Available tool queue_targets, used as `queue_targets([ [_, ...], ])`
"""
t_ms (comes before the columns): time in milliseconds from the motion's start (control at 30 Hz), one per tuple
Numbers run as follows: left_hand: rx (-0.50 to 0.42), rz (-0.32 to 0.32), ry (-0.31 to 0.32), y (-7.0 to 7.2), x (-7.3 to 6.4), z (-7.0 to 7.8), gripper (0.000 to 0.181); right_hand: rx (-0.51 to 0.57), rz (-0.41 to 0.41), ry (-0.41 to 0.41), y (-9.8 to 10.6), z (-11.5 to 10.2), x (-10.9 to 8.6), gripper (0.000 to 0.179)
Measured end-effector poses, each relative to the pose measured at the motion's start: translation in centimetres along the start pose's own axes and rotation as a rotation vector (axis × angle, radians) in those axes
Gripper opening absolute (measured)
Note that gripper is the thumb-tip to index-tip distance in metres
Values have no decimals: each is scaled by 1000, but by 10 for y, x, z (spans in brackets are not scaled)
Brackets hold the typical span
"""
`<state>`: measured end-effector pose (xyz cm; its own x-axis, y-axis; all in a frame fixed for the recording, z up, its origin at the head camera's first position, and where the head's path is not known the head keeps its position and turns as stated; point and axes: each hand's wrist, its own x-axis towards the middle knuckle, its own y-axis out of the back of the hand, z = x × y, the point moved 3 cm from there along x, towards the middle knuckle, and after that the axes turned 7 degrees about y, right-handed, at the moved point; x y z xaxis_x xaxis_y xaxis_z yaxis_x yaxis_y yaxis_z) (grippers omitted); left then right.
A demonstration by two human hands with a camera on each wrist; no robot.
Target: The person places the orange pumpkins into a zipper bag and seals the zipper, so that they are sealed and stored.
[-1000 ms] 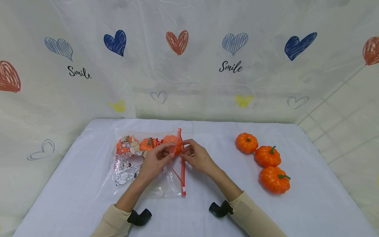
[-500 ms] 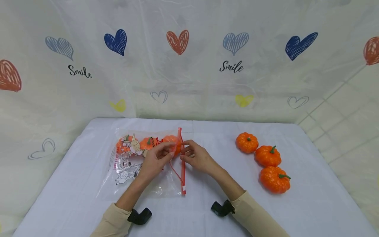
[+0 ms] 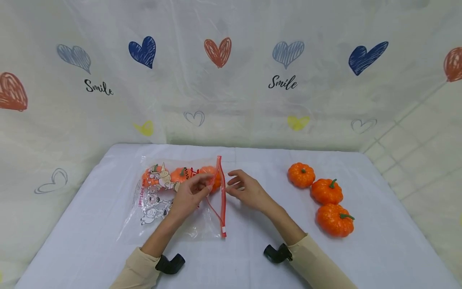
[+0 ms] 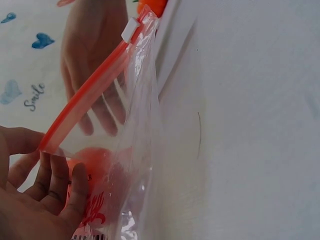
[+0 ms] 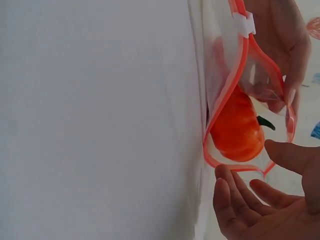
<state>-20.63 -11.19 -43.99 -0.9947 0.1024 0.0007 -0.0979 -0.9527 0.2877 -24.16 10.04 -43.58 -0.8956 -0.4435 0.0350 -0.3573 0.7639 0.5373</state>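
A clear zip bag (image 3: 195,228) with printed cartoons and a red zip edge lies on the left half of the table. Its mouth gapes to the right. Inside, along the far side, are several small orange toy pumpkins (image 5: 235,132), partly veiled by the print. My left hand (image 3: 187,196) pinches the upper lip of the red zip edge (image 4: 80,102) between thumb and fingers. Just right of the mouth, my right hand (image 3: 249,192) holds nothing, its fingers loosely bent and apart from the bag in the head view. A white slider (image 5: 244,24) sits at the zip's near end.
Three more orange toy pumpkins stand in a slanting row on the right: a small one (image 3: 301,175), a middle one (image 3: 326,191) and a larger one (image 3: 335,220). A white cloth covers the table (image 3: 390,249). Behind hangs a printed sheet (image 3: 245,104).
My right hand has let go of the bag's lower lip and drawn a little to the right. My left hand keeps its pinch in place; the loose pumpkins have not moved.
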Motion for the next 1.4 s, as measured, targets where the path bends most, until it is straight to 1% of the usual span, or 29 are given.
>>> queue_targets([
  [67,-4,-6,6,-1,1,-1,36,-8,7,-12,6,2,-1,54],
  [233,-7,-14,16,-2,1,-3,37,-26,30,-2,18,3,-6,55],
  [467,20,3,9,-1,-1,-4,37,-42,55,5,29,2,-12,50],
  [600,24,4,-1,0,-3,-4,36,-45,74,2,35,2,-16,48],
  [800,22,7,5,0,-4,-2,36,-79,105,24,46,3,-19,46],
  [967,17,0,10,0,-3,0,35,-103,122,10,56,3,-23,46],
  [1200,-1,-7,15,0,-3,1,35,-107,138,11,70,10,-28,47],
  [1400,3,4,14,0,-2,1,34,-119,143,9,79,17,-30,48],
])
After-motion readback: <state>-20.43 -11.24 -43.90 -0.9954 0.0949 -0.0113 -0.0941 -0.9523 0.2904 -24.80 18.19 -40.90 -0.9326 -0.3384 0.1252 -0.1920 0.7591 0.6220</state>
